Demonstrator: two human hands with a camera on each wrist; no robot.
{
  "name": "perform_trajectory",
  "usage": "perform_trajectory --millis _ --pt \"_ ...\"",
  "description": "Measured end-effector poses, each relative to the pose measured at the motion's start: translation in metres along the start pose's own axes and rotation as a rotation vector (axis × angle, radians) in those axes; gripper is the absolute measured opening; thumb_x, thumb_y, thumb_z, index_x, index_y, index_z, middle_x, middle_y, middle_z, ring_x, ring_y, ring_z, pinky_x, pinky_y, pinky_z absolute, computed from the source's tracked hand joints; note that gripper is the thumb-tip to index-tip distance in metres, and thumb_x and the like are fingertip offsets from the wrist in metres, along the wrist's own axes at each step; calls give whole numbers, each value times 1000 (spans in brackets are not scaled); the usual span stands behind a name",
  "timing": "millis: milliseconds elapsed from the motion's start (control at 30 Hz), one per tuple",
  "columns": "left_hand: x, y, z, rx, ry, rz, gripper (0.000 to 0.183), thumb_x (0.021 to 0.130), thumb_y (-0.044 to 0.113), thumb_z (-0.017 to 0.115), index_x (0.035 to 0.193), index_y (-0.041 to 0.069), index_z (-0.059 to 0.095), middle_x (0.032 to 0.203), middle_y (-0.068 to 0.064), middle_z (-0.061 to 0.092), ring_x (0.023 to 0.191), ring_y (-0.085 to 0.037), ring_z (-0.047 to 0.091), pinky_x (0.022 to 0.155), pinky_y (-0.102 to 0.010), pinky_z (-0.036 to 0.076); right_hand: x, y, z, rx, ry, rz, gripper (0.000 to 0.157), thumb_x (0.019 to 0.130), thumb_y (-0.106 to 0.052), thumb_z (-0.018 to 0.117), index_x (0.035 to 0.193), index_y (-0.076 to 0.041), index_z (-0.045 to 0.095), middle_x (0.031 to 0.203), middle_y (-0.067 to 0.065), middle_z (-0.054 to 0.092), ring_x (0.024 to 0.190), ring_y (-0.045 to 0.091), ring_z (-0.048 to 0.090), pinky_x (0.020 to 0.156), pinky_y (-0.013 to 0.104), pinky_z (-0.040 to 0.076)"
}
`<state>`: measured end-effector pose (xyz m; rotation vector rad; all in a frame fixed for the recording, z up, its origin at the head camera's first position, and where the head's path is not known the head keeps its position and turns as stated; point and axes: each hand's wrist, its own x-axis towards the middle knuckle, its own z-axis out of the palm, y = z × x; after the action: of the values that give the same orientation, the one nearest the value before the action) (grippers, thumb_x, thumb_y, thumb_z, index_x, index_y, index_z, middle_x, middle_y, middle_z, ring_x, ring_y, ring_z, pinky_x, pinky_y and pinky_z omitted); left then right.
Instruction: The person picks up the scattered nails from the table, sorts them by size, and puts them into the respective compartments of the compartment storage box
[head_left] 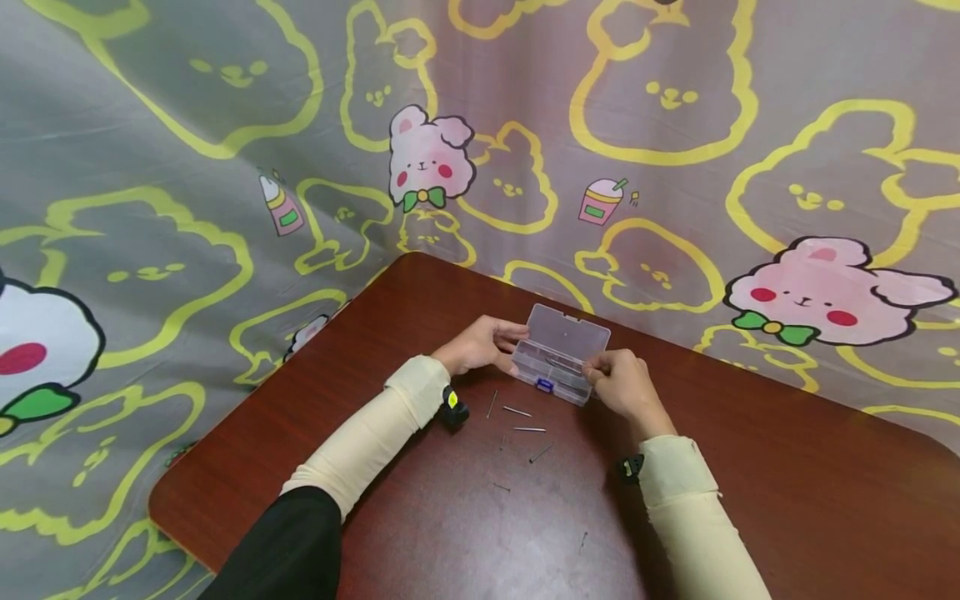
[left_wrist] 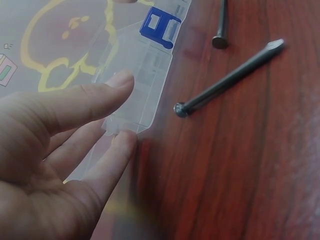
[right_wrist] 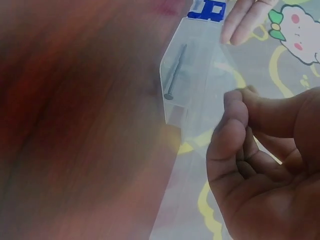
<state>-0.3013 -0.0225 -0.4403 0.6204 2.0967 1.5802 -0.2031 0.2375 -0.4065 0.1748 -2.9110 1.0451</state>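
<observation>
Nail [right_wrist: 176, 72] lies lengthwise in box [right_wrist: 200, 67], tip toward latch [right_wrist: 205, 10].

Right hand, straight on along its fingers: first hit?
Likely the open clear plastic case, at its right end. The right hand overlaps it in the head view, so whether any gap remains is unclear.

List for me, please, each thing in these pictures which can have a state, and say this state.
Clear box: open, held at one end
Lid: swung open
Blue latch: not fastened to the lid
Loose nails: lying scattered on the table
Inside nail: lying in the box
Left hand: grips the box's end
Right hand: fingers curled, at the box's other end; anything held cannot be made out
</observation>
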Motion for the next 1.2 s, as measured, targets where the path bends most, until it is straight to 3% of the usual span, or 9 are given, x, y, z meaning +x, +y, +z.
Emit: perform_trajectory --millis 133,400,667,933,1200 --pt "1 0 -1 -6 -9 4 82 71 -13 86 145 5 54 140 -10 59 122 -30 59 83 -33 59 -9 2 -3 14 -44 -4 16 98 -9 64 94 -1 76 80 3 69 71 17 57 64 32 47" --pt "0 0 -2 5 -3 5 82 71 -11 85 145 5 54 140 -9 59 121 -29 59 84 -33 58 -25 3 -8 129 -188 -56 13 98 -6 65 89 -2 73 72 2 60 67 19 55 56 31 46" --pt "1 -2 -1 -18 -8 -1 82 71 -13 85 145 5 54 141 -10 59 123 -30 58 85 -33 58 -49 2 -10 119 -268 -137 8 94 -1 68 91 -4 75 80 3 66 70 18 59 60 30 52" --pt "0 -1 0 -26 -4 6 83 70 -13 86 145 3 54 141 -12 58 123 -31 58 86 -34 58 -70 1 -12 139 -359 -170 5 93 -8 72 90 -8 76 81 3 71 70 14 59 61 27 52" --pt "0 -3 0 -25 0 4 83 70 -13 86 145 4 54 141 -11 59 123 -31 58 85 -34 58 -86 -3 -8 177 -499 -210 7 91 -9 75 87 -13 79 83 -3 73 72 7 58 63 24 50"
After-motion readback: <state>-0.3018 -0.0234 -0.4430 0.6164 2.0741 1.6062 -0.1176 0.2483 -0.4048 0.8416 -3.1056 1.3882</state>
